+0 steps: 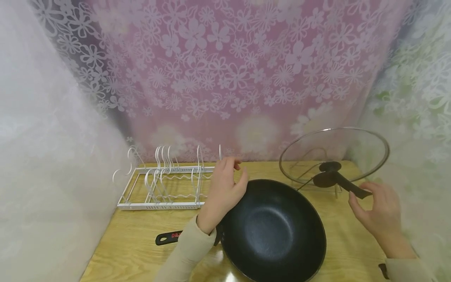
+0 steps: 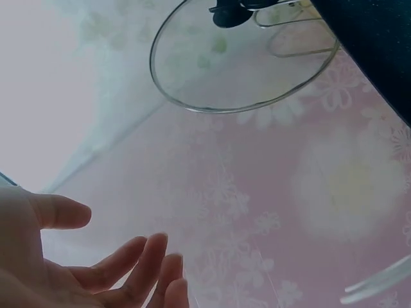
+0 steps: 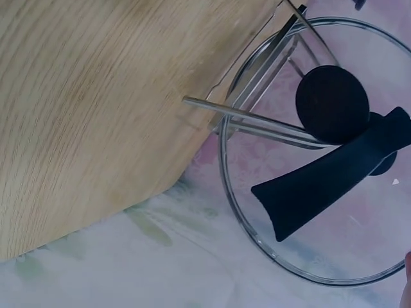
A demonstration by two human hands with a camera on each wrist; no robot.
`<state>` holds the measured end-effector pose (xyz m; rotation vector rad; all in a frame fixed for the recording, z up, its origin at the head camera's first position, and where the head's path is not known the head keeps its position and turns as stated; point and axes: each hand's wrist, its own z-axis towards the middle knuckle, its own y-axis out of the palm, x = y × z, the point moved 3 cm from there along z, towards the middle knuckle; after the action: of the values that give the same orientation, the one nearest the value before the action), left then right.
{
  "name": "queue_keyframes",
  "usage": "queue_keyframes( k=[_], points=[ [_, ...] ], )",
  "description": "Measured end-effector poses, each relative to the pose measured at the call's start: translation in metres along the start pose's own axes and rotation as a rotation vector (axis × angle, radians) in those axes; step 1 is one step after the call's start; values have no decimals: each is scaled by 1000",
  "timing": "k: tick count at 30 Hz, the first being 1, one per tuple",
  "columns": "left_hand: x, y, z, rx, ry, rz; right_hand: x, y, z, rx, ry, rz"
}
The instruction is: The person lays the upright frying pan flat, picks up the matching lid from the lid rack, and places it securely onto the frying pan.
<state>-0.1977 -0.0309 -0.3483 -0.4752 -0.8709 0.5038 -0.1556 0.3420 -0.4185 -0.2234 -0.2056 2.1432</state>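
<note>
A black wok [image 1: 269, 227] stands on the table, its black handle [image 1: 169, 237] with red lettering pointing left. My left hand [image 1: 225, 188] is over the wok's far-left rim, thumb apart and fingers loosely bent; in the left wrist view that hand [image 2: 109, 269] holds nothing. A round glass lid [image 1: 349, 150] with a metal rim leans in a wire stand [image 3: 257, 119] at the right. Its dark handle [image 3: 331, 173] juts toward my right hand [image 1: 382, 209]. That hand's thumb and fingers are beside the handle's end; the right wrist view shows no fingers around it.
A white wire dish rack [image 1: 158, 204] with curved dividers stands at the back left of the wooden table [image 1: 134, 231]. A pink flowered curtain [image 1: 229, 86] hangs behind, with pale sheets [image 1: 46, 156] along both sides.
</note>
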Motion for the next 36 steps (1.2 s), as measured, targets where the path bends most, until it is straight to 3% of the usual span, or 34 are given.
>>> queue_keyframes(
  k=[10,17,25,31,36],
  points=[
    [19,35,29,90,95,-23,34,10,-10,-89,26,-37],
    [23,73,39,177,204,-75,52,18,-18,-274,146,-72],
    [14,133,37,160,249,-46,60,32,-30,-251,100,-88],
    [10,175,32,64,204,-54,65,40,-40,-258,122,-92],
    [6,204,30,13,148,7,66,44,-47,-257,131,-78]
  ],
)
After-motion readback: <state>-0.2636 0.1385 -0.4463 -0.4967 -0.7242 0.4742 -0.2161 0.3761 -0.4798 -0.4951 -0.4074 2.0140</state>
